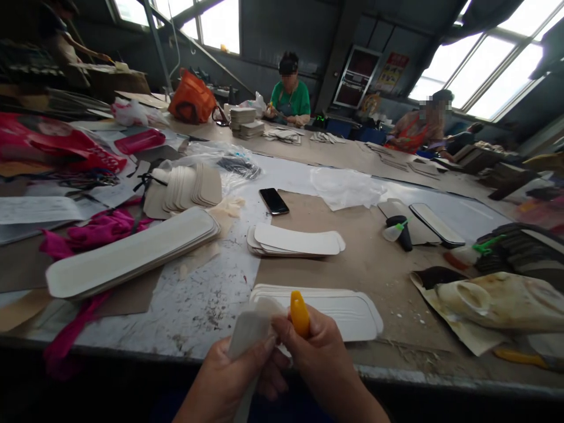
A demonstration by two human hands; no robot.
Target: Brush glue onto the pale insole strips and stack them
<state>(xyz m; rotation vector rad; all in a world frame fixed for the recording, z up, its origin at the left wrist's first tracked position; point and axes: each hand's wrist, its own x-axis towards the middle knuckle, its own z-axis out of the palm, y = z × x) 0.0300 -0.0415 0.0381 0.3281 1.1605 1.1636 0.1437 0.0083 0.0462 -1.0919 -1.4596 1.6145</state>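
At far left, I see a long stack of pale pieces (132, 252) slanting across the surface (211, 320), perhaps parked aside. The left hand (238, 361) is curled closed around a pale strip (252, 329) at the near edge, apparently steadying it. The right hand (324, 346), also closed, grips a yellow handle (299, 314), seemingly for close control. Just behind lies a flat pile (355, 314), likely for easy reach.

Overblown daylight from the windows (219, 23) leaves the wall (268, 29) dim and the space below the bench (205, 294) nearly black; the hands (231, 367) look slightly blurred, outer edges stretched and smeared.
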